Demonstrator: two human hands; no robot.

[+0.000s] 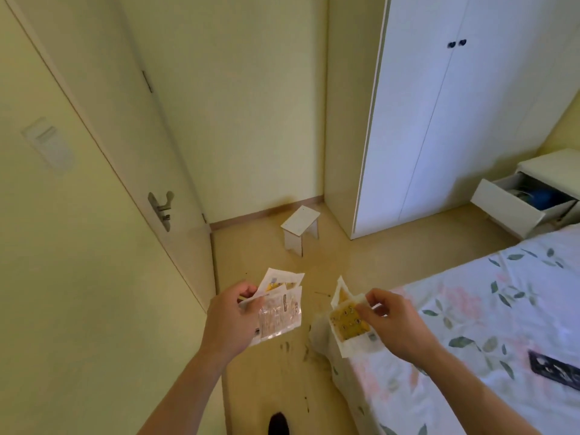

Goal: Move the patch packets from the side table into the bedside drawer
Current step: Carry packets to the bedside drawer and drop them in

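The left hand (230, 312) is held out over the floor (345, 265), its fingers (248, 290) curled round the left edge of a fanned stack of patch packets (281, 304); the topmost one is clear plastic with dark print, and behind it white and yellow packets stick up toward the far wall. The right hand (397, 321) grips a second bunch of packets (348, 320) just beside the corner of the bed (470, 309), thumb and fingers pinched on the upper right edge, so that the front packet shows a yellow-brown patch with small dots under a white border. The two bunches are held apart, at about the same height, with bare floor showing between them. Farther off, near the skirting, stands a small white side table (300, 229), its top tilted in this wide view and nothing visible on it. To the right of it rises a tall white wardrobe (455, 120) with two dark knobs, and past that, at the right edge, a white bedside cabinet (552, 166) has its drawer (508, 202) pulled out; something blue lies inside, too small to tell what. The bed carries a white cover printed with leaves and pale pink flowers, and a dark rectangular object (554, 370) lies on it near the lower right. A closed cream door (94, 152) with a metal lever handle (161, 208) fills the left side. At the bottom edge a dark toe (278, 423) shows on the floor.
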